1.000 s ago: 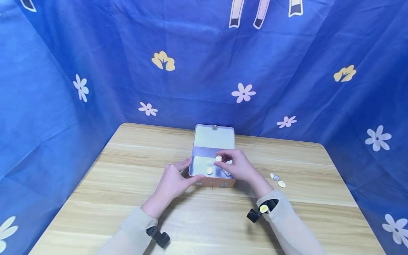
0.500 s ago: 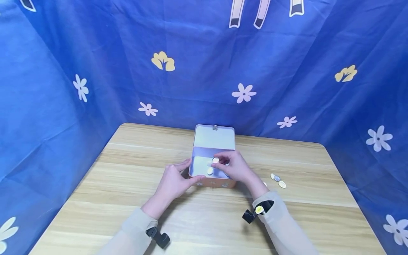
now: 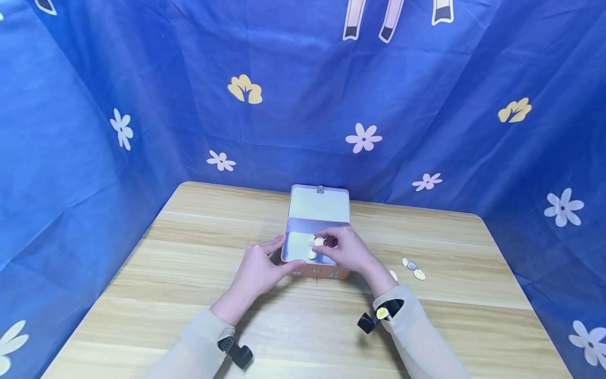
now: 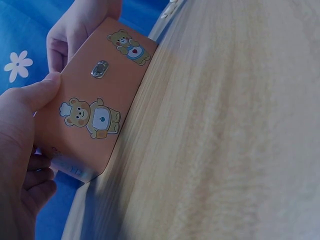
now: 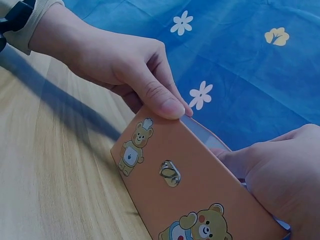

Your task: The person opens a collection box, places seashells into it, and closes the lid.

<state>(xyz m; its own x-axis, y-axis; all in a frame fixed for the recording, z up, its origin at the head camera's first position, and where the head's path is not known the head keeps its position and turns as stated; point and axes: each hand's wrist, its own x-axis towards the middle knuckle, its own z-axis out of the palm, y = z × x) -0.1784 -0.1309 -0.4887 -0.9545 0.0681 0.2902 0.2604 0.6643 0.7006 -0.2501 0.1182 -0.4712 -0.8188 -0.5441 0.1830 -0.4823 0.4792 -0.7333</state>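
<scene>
An orange tin box (image 3: 316, 270) with bear pictures stands on the table, its pale lid (image 3: 319, 204) raised at the back. My left hand (image 3: 258, 269) grips the box's left front corner, thumb on the front wall and fingers along the left side, as the left wrist view of this hand (image 4: 20, 130) also shows. Over the box's inside, my right hand (image 3: 351, 251) pinches a small white piece (image 3: 319, 241) between thumb and fingertips. A white oval piece (image 3: 312, 255) lies on the box floor. In the right wrist view the box wall hides the right hand's (image 5: 290, 175) fingertips.
Right of the box, small pieces lie on the wooden table (image 3: 473, 284): two white ones (image 3: 404, 261), a bluish one (image 3: 411, 266), and another white one (image 3: 393, 274) beside the right forearm. A blue flowered cloth (image 3: 293, 105) hangs behind and at both sides.
My right hand has shifted a little left and down inside the box with the white piece. The table piece beside its forearm has come into view. My left hand has stayed on the corner.
</scene>
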